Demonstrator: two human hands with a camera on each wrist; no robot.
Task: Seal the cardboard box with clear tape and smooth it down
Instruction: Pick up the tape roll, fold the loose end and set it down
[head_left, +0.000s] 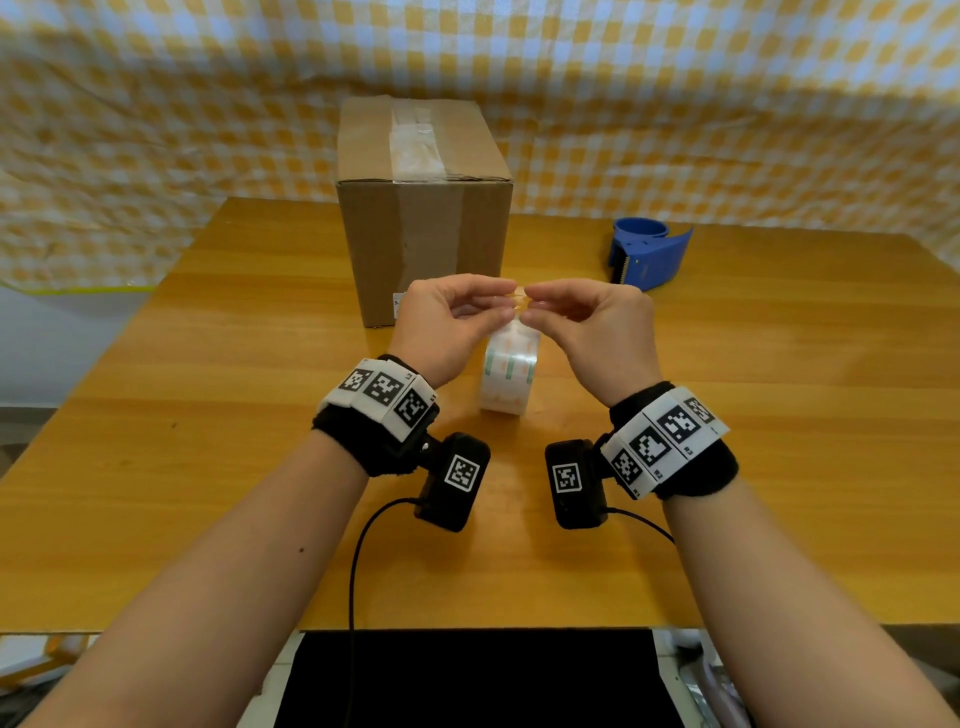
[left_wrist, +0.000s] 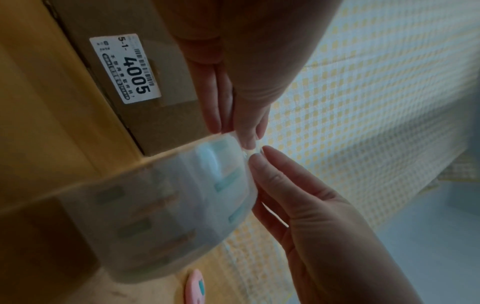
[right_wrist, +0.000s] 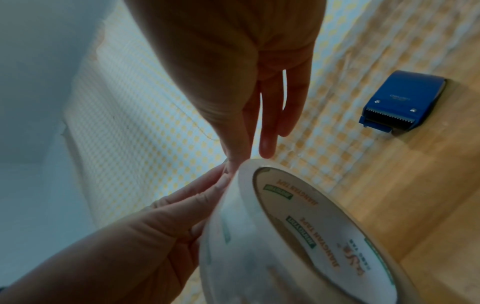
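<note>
A closed cardboard box (head_left: 423, 228) stands at the back of the wooden table (head_left: 208, 467), with a strip of clear tape (head_left: 415, 145) along its top seam. In front of it a roll of clear tape (head_left: 509, 369) sits on edge just below my hands. My left hand (head_left: 506, 301) and right hand (head_left: 532, 306) meet fingertip to fingertip above the roll and pinch its loose end. The left wrist view shows my left hand (left_wrist: 246, 142) and right hand (left_wrist: 259, 158) at the top of the blurred roll (left_wrist: 168, 205). The right wrist view shows the roll (right_wrist: 298, 236) from the side.
A blue tape dispenser (head_left: 649, 254) lies on the table to the right of the box, serrated blade toward me (right_wrist: 405, 102). A yellow checked cloth (head_left: 727, 104) hangs behind the table. A small pink object (left_wrist: 194, 286) lies on the table near the roll.
</note>
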